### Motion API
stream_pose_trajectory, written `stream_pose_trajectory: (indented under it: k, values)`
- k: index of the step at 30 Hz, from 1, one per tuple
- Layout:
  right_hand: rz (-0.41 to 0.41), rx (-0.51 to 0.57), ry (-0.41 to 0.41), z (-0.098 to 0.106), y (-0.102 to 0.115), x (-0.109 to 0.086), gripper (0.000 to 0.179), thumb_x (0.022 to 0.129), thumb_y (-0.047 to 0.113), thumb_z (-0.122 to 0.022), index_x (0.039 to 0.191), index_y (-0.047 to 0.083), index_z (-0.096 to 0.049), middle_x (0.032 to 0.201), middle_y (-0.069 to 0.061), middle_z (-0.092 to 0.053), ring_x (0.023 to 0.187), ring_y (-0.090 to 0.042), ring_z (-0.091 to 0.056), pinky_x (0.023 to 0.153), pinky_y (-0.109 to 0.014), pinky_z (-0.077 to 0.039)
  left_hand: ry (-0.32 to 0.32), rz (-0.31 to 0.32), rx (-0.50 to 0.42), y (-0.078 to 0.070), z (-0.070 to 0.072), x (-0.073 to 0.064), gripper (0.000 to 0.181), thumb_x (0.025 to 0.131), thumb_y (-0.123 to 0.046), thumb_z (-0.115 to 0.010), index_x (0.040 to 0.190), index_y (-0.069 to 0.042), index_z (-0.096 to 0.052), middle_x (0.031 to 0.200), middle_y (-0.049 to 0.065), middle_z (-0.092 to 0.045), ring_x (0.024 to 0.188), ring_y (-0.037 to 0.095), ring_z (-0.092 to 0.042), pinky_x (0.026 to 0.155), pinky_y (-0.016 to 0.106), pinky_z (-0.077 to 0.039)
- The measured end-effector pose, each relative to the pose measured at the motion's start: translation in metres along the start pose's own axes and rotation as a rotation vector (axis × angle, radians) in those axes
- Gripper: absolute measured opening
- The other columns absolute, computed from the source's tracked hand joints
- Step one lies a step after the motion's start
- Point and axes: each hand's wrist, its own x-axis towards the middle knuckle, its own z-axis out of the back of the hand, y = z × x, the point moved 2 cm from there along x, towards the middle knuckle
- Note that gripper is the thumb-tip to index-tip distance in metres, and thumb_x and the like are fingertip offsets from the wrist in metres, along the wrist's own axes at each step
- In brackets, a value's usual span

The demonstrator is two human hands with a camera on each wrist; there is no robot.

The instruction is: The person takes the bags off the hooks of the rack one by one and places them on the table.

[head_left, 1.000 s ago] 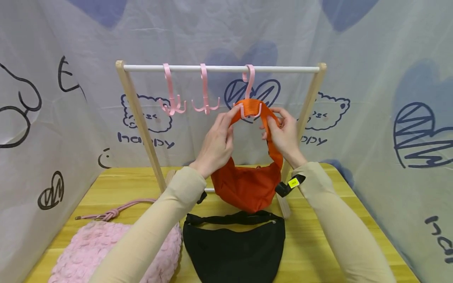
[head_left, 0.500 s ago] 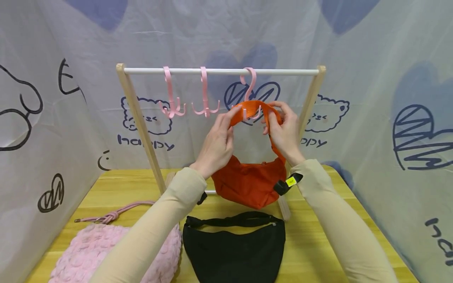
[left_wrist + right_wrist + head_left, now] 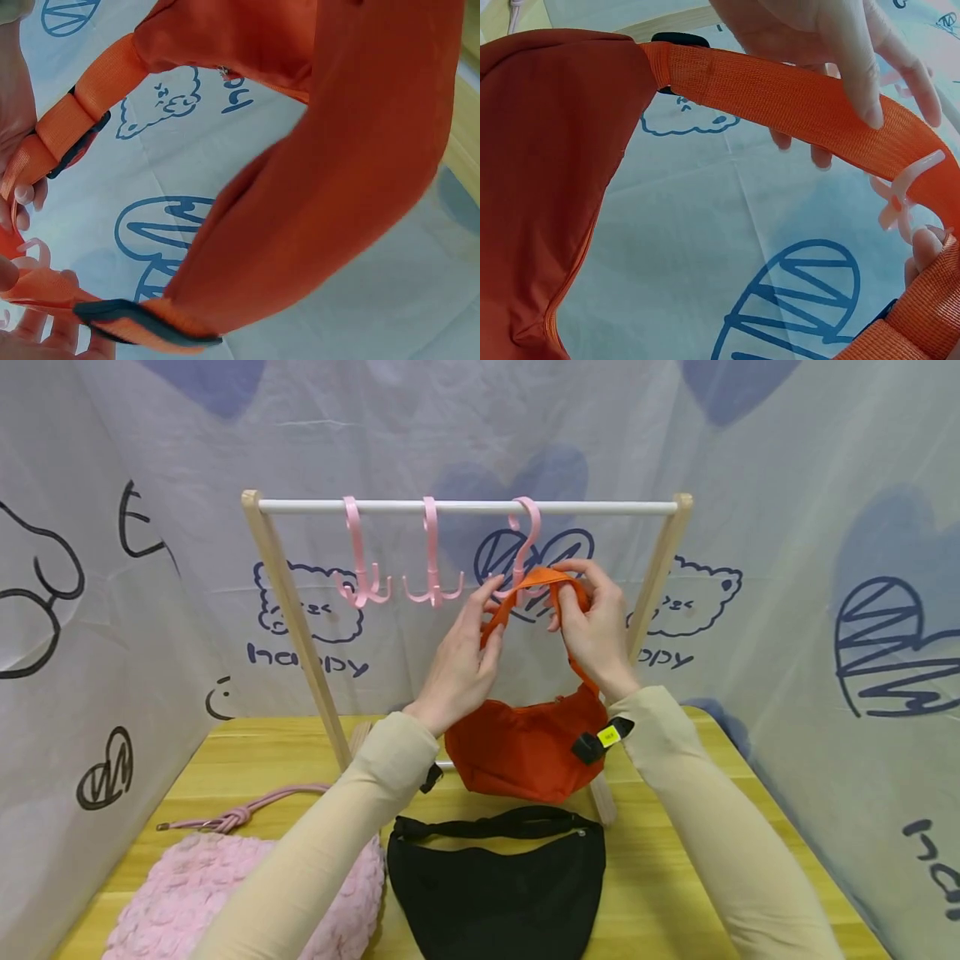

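An orange crossbody bag [image 3: 525,752] hangs by its wide webbing strap [image 3: 757,90] at the rightmost pink hook [image 3: 532,522]. My left hand [image 3: 459,664] holds the strap's left side, thumb in front and fingers behind it. On the other side, my right hand [image 3: 597,622] pinches the strap near its top. Between the hands the strap arches over the hook's prongs [image 3: 911,180], and one prong shows in front of the webbing in the right wrist view. The strap's dark slider [image 3: 142,319] lies close to my left fingers. Part of the hook is hidden by strap and fingers.
Two more pink hooks [image 3: 360,552] hang on the white rail [image 3: 472,507] of a wooden-legged rack. On the wooden table [image 3: 697,827] lie a black bag [image 3: 498,893] in front and a fluffy pink bag [image 3: 187,885] with a knotted strap at left. Printed cloth stands behind.
The strap between the hands has gone from lying flat across the prongs to a narrower, peaked arch. My right hand has moved slightly up and left; the left hand's fingers have spread somewhat.
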Motion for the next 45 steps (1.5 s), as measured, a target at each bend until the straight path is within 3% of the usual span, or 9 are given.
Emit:
stream_pose_trajectory:
  k: [3, 7, 18, 25, 29, 34, 41, 45]
  values:
    - [0.024, 0.002, 0.0, 0.0, 0.011, -0.002, 0.025, 0.104, 0.006, -0.048, 0.124, 0.0, -0.061, 0.086, -0.024, -0.065, 0.05, -0.003, -0.054, 0.053, -0.017, -0.049, 0.012, 0.013, -0.01, 0.0, -0.001, 0.001, 0.053, 0.104, -0.005, -0.045, 0.154, -0.015, -0.032, 0.131, 0.014, -0.057, 0.117, 0.028, -0.061, 0.097, 0.043, -0.053]
    - [0.047, 0.007, 0.009, 0.0, 0.024, -0.002, 0.025, 0.101, 0.0, -0.047, 0.121, -0.006, -0.061, 0.078, -0.015, -0.062, 0.047, -0.001, -0.051, 0.049, -0.017, -0.045, 0.022, 0.024, -0.023, 0.001, 0.0, 0.002, 0.051, 0.105, -0.006, -0.045, 0.154, -0.015, -0.033, 0.133, 0.013, -0.057, 0.118, 0.028, -0.061, 0.103, 0.043, -0.051]
    - [0.091, 0.036, 0.002, -0.003, 0.009, 0.008, 0.025, 0.103, 0.005, -0.047, 0.123, 0.001, -0.062, 0.09, -0.019, -0.067, 0.053, -0.015, -0.055, 0.055, -0.02, -0.052, 0.01, 0.054, -0.067, 0.001, 0.001, 0.003, 0.054, 0.103, -0.001, -0.044, 0.154, -0.015, -0.033, 0.129, 0.015, -0.059, 0.105, 0.028, -0.063, 0.097, 0.042, -0.052]
    - [0.177, 0.056, -0.048, -0.004, 0.012, 0.003, 0.025, 0.103, 0.005, -0.047, 0.122, -0.001, -0.062, 0.089, -0.02, -0.067, 0.054, -0.014, -0.055, 0.055, -0.02, -0.051, 0.002, 0.062, -0.088, 0.002, 0.002, -0.002, 0.059, 0.099, 0.001, -0.046, 0.153, -0.019, -0.033, 0.126, 0.014, -0.06, 0.093, 0.027, -0.062, 0.081, 0.038, -0.052]
    - [0.213, 0.077, -0.068, -0.004, 0.017, -0.002, 0.025, 0.103, 0.005, -0.048, 0.122, -0.001, -0.063, 0.088, -0.021, -0.068, 0.054, -0.012, -0.055, 0.055, -0.022, -0.051, 0.015, 0.084, -0.114, 0.005, 0.005, -0.008, 0.061, 0.099, -0.002, -0.051, 0.154, -0.021, -0.033, 0.127, 0.013, -0.06, 0.096, 0.027, -0.064, 0.085, 0.04, -0.053]
    - [0.216, 0.087, -0.077, -0.004, 0.02, -0.009, 0.024, 0.104, 0.006, -0.048, 0.121, 0.001, -0.063, 0.081, -0.019, -0.065, 0.054, -0.016, -0.056, 0.055, -0.023, -0.051, 0.092, 0.139, -0.104, 0.014, 0.011, -0.023, 0.066, 0.098, -0.004, -0.058, 0.154, -0.022, -0.031, 0.129, 0.013, -0.059, 0.102, 0.028, -0.066, 0.093, 0.043, -0.056]
    - [0.235, 0.088, -0.106, -0.001, 0.018, -0.02, 0.023, 0.102, 0.003, -0.05, 0.121, -0.003, -0.063, 0.083, -0.021, -0.067, 0.054, -0.009, -0.056, 0.056, -0.019, -0.052, 0.285, 0.198, -0.007, 0.034, 0.017, -0.046, 0.061, 0.095, -0.007, -0.063, 0.151, -0.016, -0.039, 0.131, 0.013, -0.061, 0.108, 0.03, -0.065, 0.095, 0.047, -0.054]
    - [0.232, 0.112, -0.11, 0.0, 0.015, -0.028, 0.023, 0.102, 0.0, -0.049, 0.121, -0.004, -0.063, 0.083, -0.019, -0.067, 0.054, -0.008, -0.057, 0.054, -0.021, -0.052, 0.377, 0.204, 0.052, 0.043, 0.02, -0.056, 0.057, 0.091, -0.005, -0.062, 0.145, -0.012, -0.048, 0.125, 0.013, -0.063, 0.102, 0.029, -0.06, 0.092, 0.046, -0.051]
